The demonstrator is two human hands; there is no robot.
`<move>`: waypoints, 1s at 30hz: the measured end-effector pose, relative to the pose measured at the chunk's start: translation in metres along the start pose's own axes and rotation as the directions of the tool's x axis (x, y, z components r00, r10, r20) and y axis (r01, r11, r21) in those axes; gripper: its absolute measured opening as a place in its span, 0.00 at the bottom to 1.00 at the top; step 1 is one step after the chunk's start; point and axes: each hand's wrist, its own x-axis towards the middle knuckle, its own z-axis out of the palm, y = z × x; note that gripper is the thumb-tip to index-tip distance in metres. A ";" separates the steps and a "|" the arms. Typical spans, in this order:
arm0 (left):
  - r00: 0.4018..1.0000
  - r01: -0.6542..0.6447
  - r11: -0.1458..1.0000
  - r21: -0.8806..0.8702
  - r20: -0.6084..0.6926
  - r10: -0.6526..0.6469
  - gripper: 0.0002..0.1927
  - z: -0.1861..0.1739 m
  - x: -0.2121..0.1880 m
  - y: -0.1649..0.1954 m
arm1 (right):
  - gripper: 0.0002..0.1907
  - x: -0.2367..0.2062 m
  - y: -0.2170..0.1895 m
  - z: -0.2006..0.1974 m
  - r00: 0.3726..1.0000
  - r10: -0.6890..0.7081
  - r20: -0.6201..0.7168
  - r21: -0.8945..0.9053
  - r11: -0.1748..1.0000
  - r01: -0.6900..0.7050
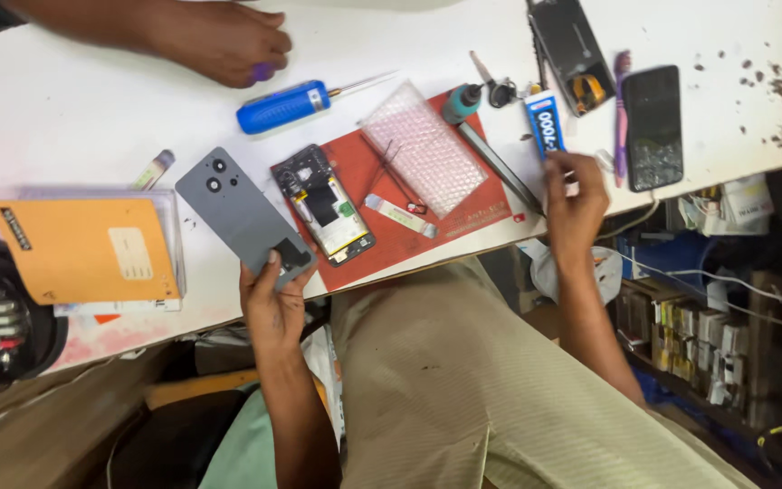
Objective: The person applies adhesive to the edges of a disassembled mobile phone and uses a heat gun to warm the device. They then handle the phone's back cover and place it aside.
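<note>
My left hand grips the lower corner of a grey phone back cover with camera holes, holding it over the white table. Just to its right, an opened phone with exposed battery and board lies on a red work mat. My right hand pinches the lower end of a blue and white glue tube at the mat's right edge. Next to the tube lies a long metal tool.
A bubble-wrap pouch and tweezers lie on the mat. A blue screwdriver sits behind it. Another person's hand rests at the far left. An orange notebook, two phones and a toothbrush also lie here.
</note>
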 end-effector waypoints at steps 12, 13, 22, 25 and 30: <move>0.960 0.017 0.986 0.168 0.274 -0.063 0.14 0.020 -0.001 -0.025 | 0.33 0.024 0.031 -0.020 0.931 0.188 0.314 0.152 0.958 -0.245; 0.949 0.040 0.976 0.212 0.297 -0.103 0.17 0.023 -0.004 -0.031 | 0.34 0.013 0.023 -0.023 0.909 0.228 0.348 0.294 0.895 -0.337; 0.946 0.144 0.950 0.276 0.244 -0.214 0.13 0.046 -0.018 -0.092 | 0.30 -0.077 -0.068 0.025 0.792 -0.158 0.590 0.470 0.864 -0.178; 0.979 0.010 0.974 0.228 0.197 -0.056 0.07 0.042 -0.013 -0.086 | 0.11 -0.073 -0.061 0.030 0.686 0.145 0.713 0.444 0.664 -0.602; 0.972 0.003 0.980 0.197 0.229 -0.049 0.07 0.040 -0.017 -0.086 | 0.15 -0.077 -0.048 0.043 0.530 0.104 0.842 0.369 0.607 -0.704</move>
